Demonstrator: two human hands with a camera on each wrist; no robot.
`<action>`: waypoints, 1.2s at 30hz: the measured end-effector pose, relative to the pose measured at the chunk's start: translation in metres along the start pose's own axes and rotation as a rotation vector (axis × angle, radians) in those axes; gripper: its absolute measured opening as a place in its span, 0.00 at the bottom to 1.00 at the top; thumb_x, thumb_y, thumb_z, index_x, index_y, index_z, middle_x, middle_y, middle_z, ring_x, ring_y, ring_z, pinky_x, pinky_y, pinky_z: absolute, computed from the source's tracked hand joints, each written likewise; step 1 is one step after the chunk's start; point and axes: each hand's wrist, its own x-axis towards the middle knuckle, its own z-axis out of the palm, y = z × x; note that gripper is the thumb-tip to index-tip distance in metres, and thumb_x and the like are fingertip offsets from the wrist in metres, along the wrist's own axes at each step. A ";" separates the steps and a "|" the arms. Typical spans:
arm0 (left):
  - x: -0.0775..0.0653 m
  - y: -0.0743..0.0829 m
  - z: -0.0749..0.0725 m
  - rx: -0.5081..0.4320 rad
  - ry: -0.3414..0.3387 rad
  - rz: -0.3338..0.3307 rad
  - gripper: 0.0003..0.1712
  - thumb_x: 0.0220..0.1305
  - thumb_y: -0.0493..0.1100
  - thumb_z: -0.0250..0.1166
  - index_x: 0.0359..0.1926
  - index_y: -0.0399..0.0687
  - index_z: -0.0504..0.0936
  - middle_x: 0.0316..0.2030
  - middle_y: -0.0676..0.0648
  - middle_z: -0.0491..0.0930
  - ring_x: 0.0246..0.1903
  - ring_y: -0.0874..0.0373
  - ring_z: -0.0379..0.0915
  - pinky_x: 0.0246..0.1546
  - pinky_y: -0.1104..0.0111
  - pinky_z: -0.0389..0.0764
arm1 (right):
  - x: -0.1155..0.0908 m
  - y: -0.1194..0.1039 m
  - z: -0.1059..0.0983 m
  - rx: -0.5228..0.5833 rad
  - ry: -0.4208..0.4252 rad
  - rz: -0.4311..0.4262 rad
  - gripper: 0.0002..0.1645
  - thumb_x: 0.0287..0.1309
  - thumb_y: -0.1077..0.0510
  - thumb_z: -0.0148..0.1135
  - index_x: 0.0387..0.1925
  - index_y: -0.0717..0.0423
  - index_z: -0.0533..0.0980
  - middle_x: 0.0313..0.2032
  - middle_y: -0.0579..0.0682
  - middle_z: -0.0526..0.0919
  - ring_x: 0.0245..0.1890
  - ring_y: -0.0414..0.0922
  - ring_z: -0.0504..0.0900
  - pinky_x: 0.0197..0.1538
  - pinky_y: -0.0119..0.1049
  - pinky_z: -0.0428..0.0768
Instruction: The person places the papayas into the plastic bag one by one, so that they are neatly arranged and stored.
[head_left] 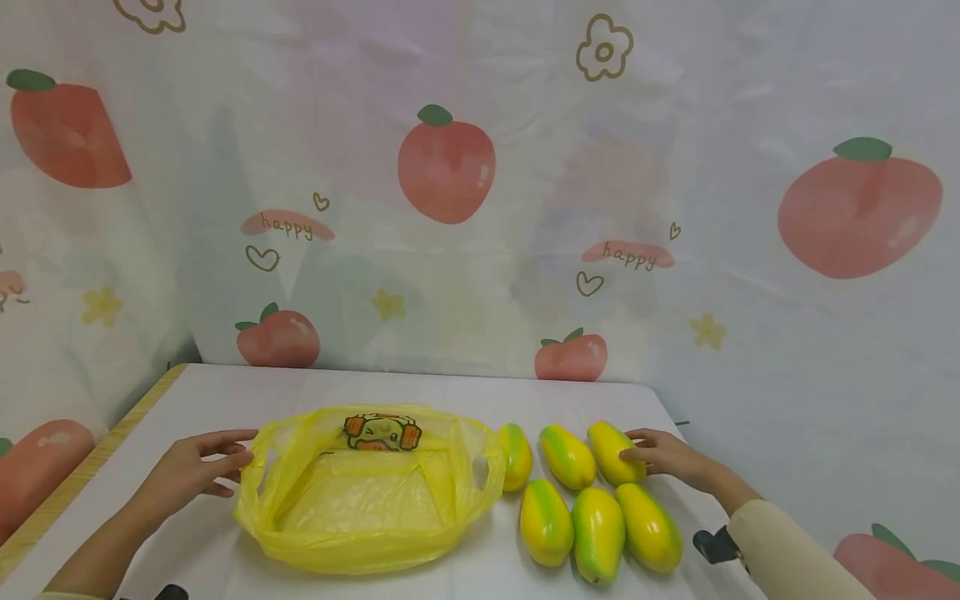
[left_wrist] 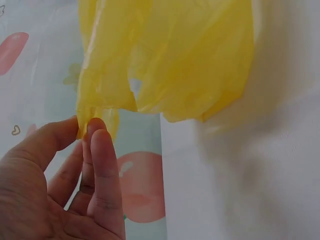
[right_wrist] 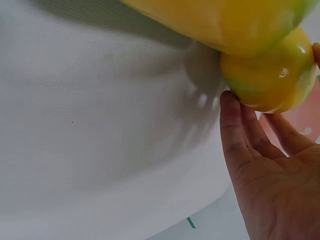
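Note:
A yellow plastic bag (head_left: 360,500) with a cartoon print lies spread on the table, its mouth open toward me. At its left handle, my left hand (head_left: 191,471) pinches the thin plastic between thumb and fingertips, as the left wrist view shows at the bag's edge (left_wrist: 95,107). Several yellow-green mangoes sit right of the bag in two rows. My right hand (head_left: 671,457) holds the back row's rightmost mango (head_left: 615,452), thumb on one side and fingers on the other. In the right wrist view another mango (right_wrist: 225,20) overlaps the held one (right_wrist: 275,75).
Close by the bag's right handle stands the back row's leftmost mango (head_left: 516,457). Three mangoes form the front row, including a middle one (head_left: 598,533). The white table (head_left: 420,385) ends at a patterned fabric backdrop (head_left: 480,275).

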 end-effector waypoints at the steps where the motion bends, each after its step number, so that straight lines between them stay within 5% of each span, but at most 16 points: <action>1: 0.000 0.001 0.000 -0.009 -0.007 -0.010 0.38 0.66 0.53 0.66 0.67 0.33 0.68 0.44 0.43 0.80 0.35 0.58 0.83 0.35 0.64 0.88 | 0.000 0.000 0.000 0.005 -0.007 -0.008 0.44 0.65 0.43 0.58 0.67 0.73 0.60 0.60 0.72 0.69 0.54 0.57 0.77 0.57 0.54 0.80; 13: -0.004 -0.001 -0.002 -0.114 -0.035 -0.082 0.39 0.65 0.50 0.67 0.68 0.30 0.66 0.45 0.48 0.79 0.38 0.61 0.81 0.39 0.63 0.87 | 0.005 0.002 0.001 0.026 -0.042 0.000 0.45 0.65 0.43 0.58 0.68 0.74 0.59 0.62 0.74 0.66 0.55 0.58 0.76 0.57 0.55 0.80; 36: -0.001 0.003 -0.002 -0.128 -0.082 -0.078 0.39 0.67 0.49 0.65 0.69 0.29 0.63 0.46 0.48 0.81 0.40 0.64 0.80 0.43 0.62 0.87 | -0.009 -0.004 -0.012 0.005 -0.030 -0.011 0.49 0.64 0.42 0.59 0.70 0.73 0.54 0.64 0.75 0.62 0.57 0.58 0.75 0.57 0.54 0.80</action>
